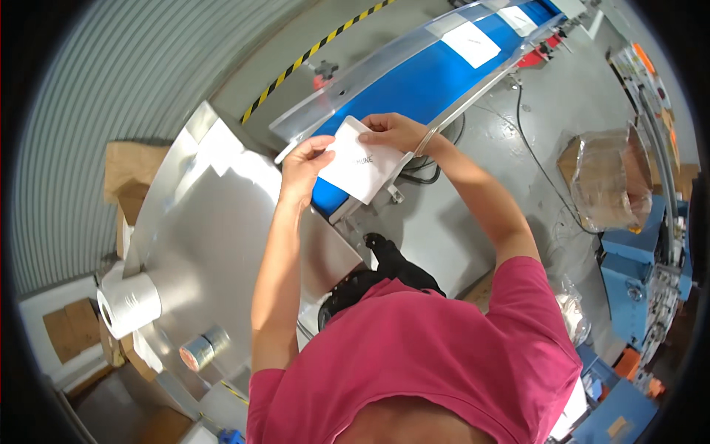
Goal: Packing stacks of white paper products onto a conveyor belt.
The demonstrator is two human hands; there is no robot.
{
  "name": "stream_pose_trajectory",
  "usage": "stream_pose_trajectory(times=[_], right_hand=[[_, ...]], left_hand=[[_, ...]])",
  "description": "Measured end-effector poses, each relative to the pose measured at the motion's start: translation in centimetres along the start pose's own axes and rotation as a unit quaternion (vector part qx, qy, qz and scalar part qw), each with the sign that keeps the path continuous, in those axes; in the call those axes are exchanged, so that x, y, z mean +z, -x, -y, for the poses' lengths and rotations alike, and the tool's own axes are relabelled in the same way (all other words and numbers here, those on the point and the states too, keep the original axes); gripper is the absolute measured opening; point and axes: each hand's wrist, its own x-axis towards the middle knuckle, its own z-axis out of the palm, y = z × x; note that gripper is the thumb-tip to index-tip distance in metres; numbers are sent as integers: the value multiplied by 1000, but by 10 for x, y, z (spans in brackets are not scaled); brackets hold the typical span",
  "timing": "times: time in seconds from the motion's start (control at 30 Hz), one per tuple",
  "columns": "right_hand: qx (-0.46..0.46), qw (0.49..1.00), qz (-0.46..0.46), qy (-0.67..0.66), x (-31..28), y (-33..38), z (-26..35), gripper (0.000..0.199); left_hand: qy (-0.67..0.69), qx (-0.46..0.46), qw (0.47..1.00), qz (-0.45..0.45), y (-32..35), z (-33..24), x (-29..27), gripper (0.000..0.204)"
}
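- I have a white packet (360,169) up in both hands; left fingers (316,145) pinch its left edge, right fingers (381,136) its upper-right edge.
- One corner points away from the body, the opposite one back; nearly square, long axis unclear to me.
- Below and beyond the fingers: blue belt (414,81), carrying white packets (470,44).
- Right of the fingers: carton (571,159) with clear bag (606,176), contents unclear.

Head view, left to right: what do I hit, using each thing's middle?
Large white roll → small silvery roll → left hand → flat white item held between both hands → right hand → plastic-lined cardboard box.
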Motion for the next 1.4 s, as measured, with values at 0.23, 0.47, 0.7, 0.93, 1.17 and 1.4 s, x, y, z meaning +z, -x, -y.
stream_pose_trajectory(times=[0.23, 0.47, 0.7, 0.93, 1.17, 1.4], right_hand=[[42, 942, -261, 208, -116, -18, -17, 39], [-1, 675, -597, 434, -175, 7, -25, 46], [-122, 671, -708, 186, 27, 68, -64, 36], [-119, 676, -689, 230, 253, 175, -80, 38], [-23, 444, -821, 359, 344, 392, -94, 31], [273, 337, -839, 330, 421, 612, -120, 31]], left_hand=[[-170, 55, 981, -77, 18, 25, 6, 52], [-206, 46, 977, -36, 86, 52, -25, 41], [-188, -11, 982, -9, 139, 63, -30, 23], [-220, 74, 941, 246, 176, 92, 10, 20], [-235, 84, 876, 413, 254, 97, 83, 20], [-218, 75, 832, 505, 332, 125, 173, 26]])
